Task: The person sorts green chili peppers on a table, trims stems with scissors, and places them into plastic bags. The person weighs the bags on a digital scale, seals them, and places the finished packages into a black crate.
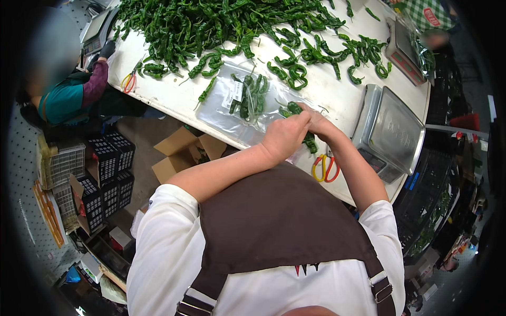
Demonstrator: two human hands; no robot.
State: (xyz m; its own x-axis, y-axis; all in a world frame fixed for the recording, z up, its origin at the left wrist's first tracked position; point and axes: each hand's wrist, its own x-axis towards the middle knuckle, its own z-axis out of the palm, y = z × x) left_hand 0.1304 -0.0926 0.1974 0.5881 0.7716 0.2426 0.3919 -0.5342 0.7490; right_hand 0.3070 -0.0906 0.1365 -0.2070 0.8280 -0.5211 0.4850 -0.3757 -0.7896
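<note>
My left hand [286, 136] is curled into a loose fist, its fingertips hidden against my right hand [317, 121]. Both hands close together on what looks like a clear plastic bag [316, 106], and green peppers [310, 143] show above and below them. Just left of them lies a filled clear bag with a white printed label [237, 91] and several long green peppers [259, 94] inside. It rests on a stack of flat clear bags [215, 114] at the table's near edge. Scissors with red and yellow handles [325, 168] lie beneath my right forearm.
A big heap of green peppers [197, 27] covers the far side of the white table [166, 93]. On the right stand a steel-topped scale [399, 122] and another scale [407, 51]. More scissors [128, 82] lie left. A co-worker [63, 98] is at the left; an open carton [180, 164] and black crates [116, 152] stand below.
</note>
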